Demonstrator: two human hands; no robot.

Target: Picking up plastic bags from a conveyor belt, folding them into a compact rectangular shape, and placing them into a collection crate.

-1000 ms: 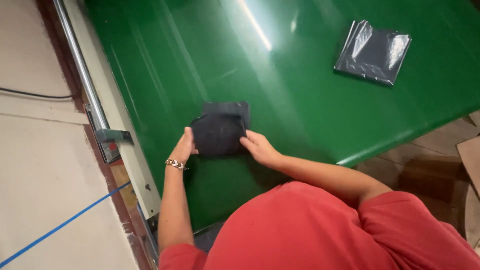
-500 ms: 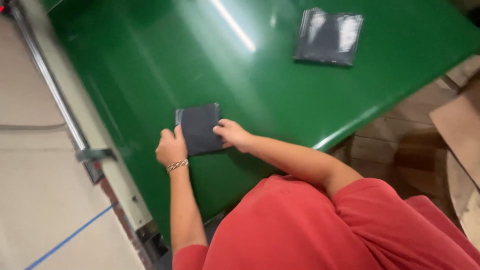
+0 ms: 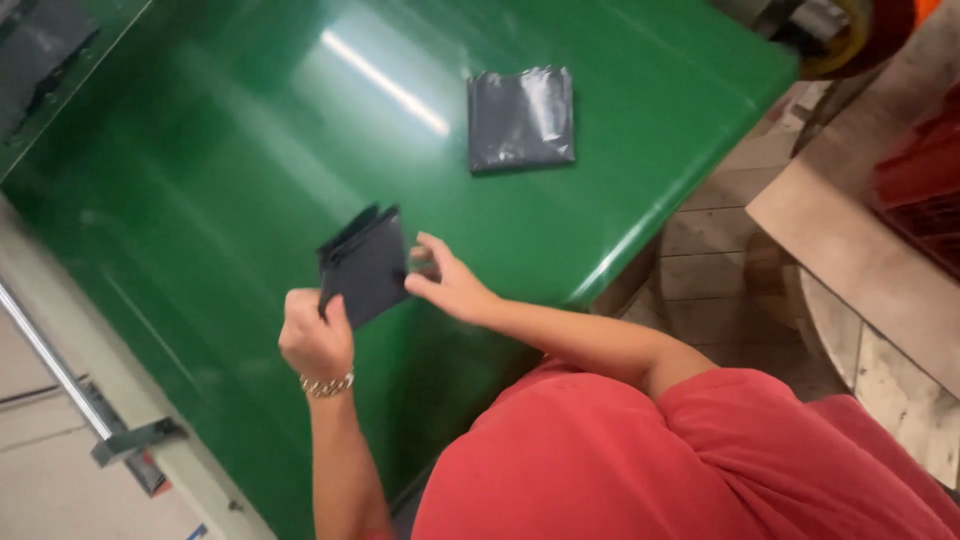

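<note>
Now | dark folded bags: 2 | left hand [image 3: 315,340] pinching one [image 3: 365,265] | right hand [image 3: 450,285] spread

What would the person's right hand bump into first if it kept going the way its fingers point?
Probably the folded dark sheet held up by the left hand; the right hand is right at its edge.
</note>
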